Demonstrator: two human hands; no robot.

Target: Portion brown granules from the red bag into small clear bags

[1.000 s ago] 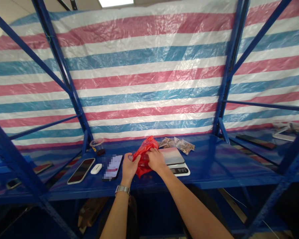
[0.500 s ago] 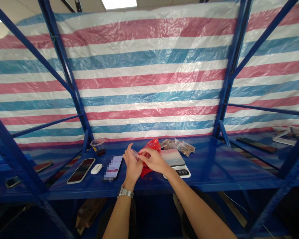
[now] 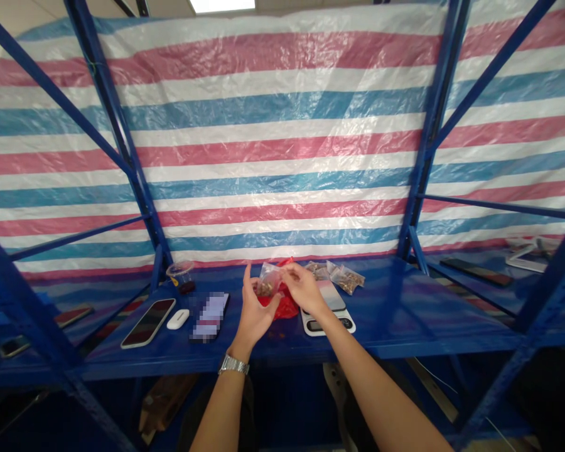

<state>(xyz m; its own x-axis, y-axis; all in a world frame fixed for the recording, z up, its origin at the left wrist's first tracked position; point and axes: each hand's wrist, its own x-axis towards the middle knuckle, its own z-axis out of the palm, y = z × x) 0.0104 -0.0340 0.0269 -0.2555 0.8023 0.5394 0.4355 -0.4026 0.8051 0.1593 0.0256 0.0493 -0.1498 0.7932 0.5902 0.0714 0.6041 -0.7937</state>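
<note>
A small clear plastic bag (image 3: 266,282) with brownish bits in its bottom hangs over the red plastic bag (image 3: 287,307). My right hand (image 3: 302,290) pinches the clear bag near its upper right edge. Beside and partly around it is my left hand (image 3: 257,317), thumb and fingers spread; whether it touches the bag is hard to see. A white digital scale (image 3: 329,323) sits just right of the red bag. Behind the scale lie filled clear bags (image 3: 346,278) of similar brown pieces.
Left of my hands are a phone with its screen lit (image 3: 210,317), a white earbud case (image 3: 177,319), a dark-screened phone (image 3: 149,323) and a clear plastic cup (image 3: 181,276). Blue shelf posts (image 3: 417,188) flank the blue shelf. Striped sheeting (image 3: 282,150) closes off the back.
My left hand has opened from its closed grip near the right fingers. The clear bag with its brown bits now shows between the hands, and the right hand has risen slightly with it.
</note>
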